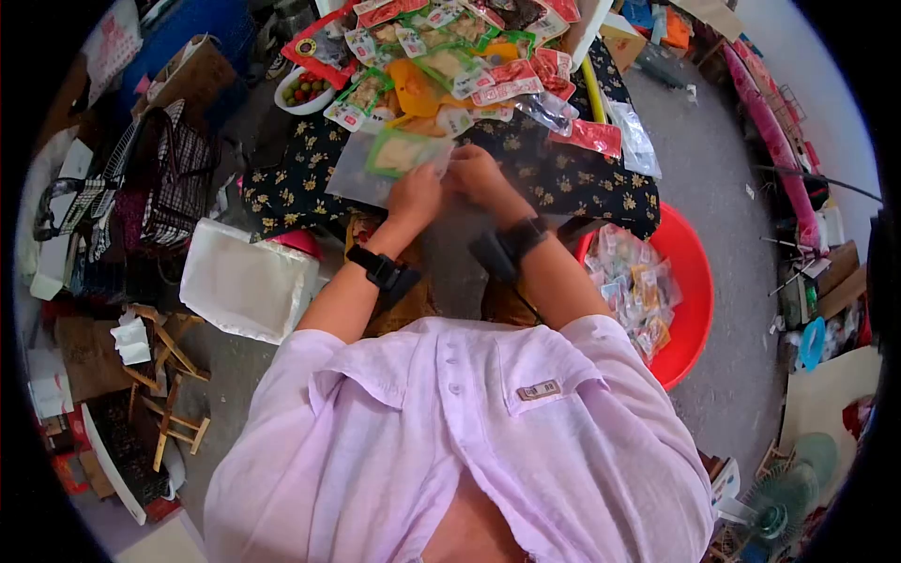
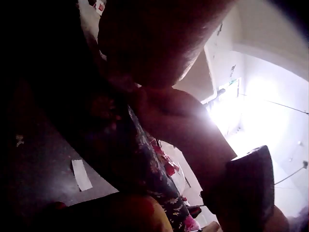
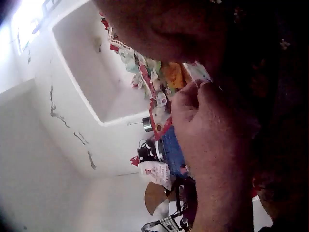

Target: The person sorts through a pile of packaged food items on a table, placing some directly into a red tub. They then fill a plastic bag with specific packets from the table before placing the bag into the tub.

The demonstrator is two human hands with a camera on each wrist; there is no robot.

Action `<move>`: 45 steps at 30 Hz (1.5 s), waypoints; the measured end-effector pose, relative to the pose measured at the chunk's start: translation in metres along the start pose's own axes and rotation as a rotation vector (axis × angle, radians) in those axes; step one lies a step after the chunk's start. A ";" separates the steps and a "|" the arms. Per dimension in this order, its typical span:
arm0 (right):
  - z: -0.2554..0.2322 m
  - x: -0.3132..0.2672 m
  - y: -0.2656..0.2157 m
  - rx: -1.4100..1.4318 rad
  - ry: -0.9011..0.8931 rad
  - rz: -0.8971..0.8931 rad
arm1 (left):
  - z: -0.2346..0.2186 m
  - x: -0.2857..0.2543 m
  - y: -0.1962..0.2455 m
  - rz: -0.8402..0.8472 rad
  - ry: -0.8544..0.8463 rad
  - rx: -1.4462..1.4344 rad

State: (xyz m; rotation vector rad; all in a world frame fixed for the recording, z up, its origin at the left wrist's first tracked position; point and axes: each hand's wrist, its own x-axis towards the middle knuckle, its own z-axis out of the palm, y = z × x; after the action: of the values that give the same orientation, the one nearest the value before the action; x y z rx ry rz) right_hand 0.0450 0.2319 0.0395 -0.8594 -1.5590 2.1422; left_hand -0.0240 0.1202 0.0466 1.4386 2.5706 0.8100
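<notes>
In the head view a clear plastic bag [image 1: 359, 173] lies at the front edge of the table, with a green-edged packet [image 1: 399, 153] in or under it; which cannot be told. The left hand [image 1: 416, 195] pinches the bag's right side with curled fingers. Close beside it, the right hand [image 1: 477, 175] has its fingers bent together near the bag's edge; whether they hold it is unclear. The right wrist view shows the left hand [image 3: 207, 111] with thumb and finger pinched on clear plastic. The left wrist view is dark, with the right hand [image 2: 166, 111] partly visible.
Many colourful packets [image 1: 507, 80] are heaped on the flowered tablecloth [image 1: 291, 174], beside a white bowl [image 1: 303, 92] of small red and green items. A red tub [image 1: 692, 310] holding small packets stands right, a white foam box [image 1: 246, 281] left. A yellow rod [image 1: 593, 91] lies right.
</notes>
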 end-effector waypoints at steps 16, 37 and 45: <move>-0.022 0.111 -0.068 0.225 0.407 -0.102 | 0.017 -0.004 -0.014 0.138 0.127 -0.020; -0.085 0.020 -0.062 -1.216 0.292 -0.611 | 0.007 -0.009 -0.004 0.091 0.052 0.005; -0.090 -0.043 -0.046 -1.325 0.265 -0.479 | 0.000 -0.010 -0.004 -0.061 -0.039 -0.098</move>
State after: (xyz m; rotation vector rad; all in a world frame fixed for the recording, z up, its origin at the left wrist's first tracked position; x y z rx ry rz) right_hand 0.1331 0.2860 0.0752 -0.8676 -2.5963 0.4527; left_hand -0.0211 0.1106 0.0427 1.3288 2.4957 0.8770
